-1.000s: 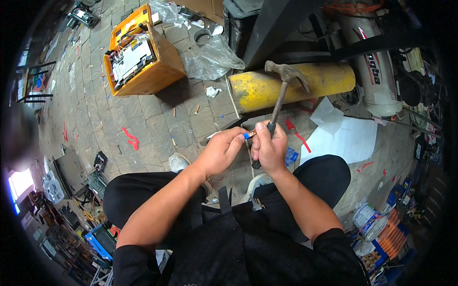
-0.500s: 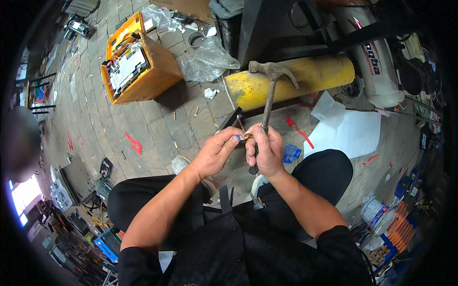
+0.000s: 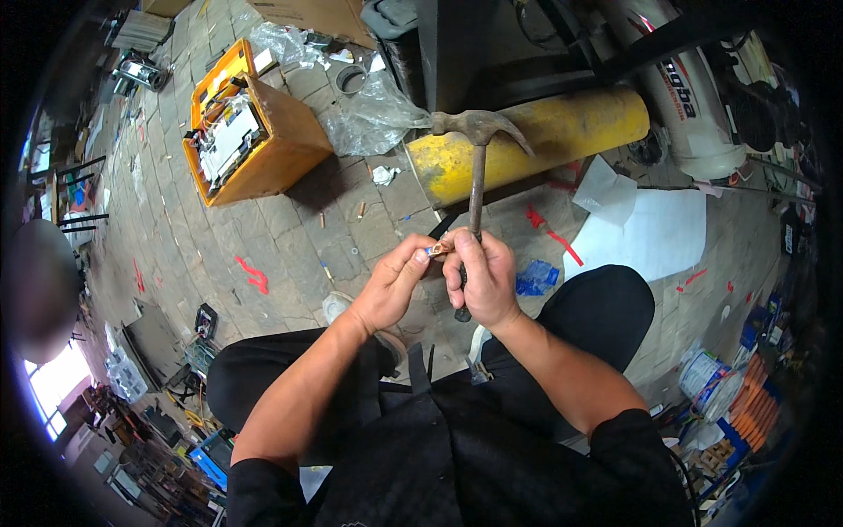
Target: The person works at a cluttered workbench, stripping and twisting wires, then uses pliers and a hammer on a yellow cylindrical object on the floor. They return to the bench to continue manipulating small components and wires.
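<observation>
My left hand (image 3: 395, 279) is closed, pinching a small copper piece (image 3: 437, 249) with a bit of blue on it between thumb and fingers. Just to its right, my right hand (image 3: 483, 279) is wrapped around the dark grip of a claw hammer (image 3: 477, 184), its fingertips close to or on the copper piece; contact is unclear. The hammer stands head-up in the picture, its rusty head over a worn yellow cylinder (image 3: 580, 127) on the floor. A dark bar (image 3: 446, 223) lies behind my hands, partly hidden.
An orange box of parts (image 3: 290, 149), clear plastic (image 3: 373, 114), a white sheet (image 3: 659, 233) and blue plastic (image 3: 536, 277) lie on the paved floor (image 3: 219, 246). A black frame (image 3: 439, 44) and grey cylinder (image 3: 676, 97) stand beyond. Clutter, including a bucket (image 3: 707, 378), lines both sides.
The hammer head has shifted leftward over the yellow cylinder. Both my hands have moved slightly left, still holding their items, and more of the copper piece shows. The view has shifted a little.
</observation>
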Available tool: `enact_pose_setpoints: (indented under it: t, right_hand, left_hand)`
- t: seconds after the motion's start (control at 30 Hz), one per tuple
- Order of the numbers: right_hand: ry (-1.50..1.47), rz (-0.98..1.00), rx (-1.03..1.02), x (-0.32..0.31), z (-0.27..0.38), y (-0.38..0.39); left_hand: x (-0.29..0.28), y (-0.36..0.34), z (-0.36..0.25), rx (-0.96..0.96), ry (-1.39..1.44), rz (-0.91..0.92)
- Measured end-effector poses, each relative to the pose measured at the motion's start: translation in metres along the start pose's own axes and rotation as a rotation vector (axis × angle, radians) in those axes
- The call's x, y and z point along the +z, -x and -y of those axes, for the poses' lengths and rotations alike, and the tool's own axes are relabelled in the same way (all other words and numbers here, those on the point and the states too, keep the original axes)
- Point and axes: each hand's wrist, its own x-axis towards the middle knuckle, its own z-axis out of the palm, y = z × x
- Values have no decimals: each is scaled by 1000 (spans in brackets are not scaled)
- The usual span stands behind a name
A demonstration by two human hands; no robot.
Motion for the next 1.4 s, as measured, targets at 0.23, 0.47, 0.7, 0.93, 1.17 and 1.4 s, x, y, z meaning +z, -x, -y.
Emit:
enact_pose_setpoints:
  t: [0.23, 0.47, 0.7, 0.93, 1.17, 1.4]
  right_hand:
    - [-38, 11, 2, 2, 0, 4]
    - [-23, 12, -12, 5, 1, 5]
    - [-38, -48, 63, 2, -5, -2]
    - [-155, -168, 169, -6, -17, -14]
    - [-77, -217, 172, -14, -37, -30]
    - [139, -277, 180, -32, -51, -35]
  left_hand:
    - [0, 0, -2, -1, 52, -13]
    - [-3, 1, 2, 7, 56, -1]
    - [0, -2, -2, 102, -400, -67]
    - [7, -3, -3, 61, -630, -163]
    - [2, -15, -1, 140, -880, -99]
    - [-50, -71, 37, 33, -994, -166]
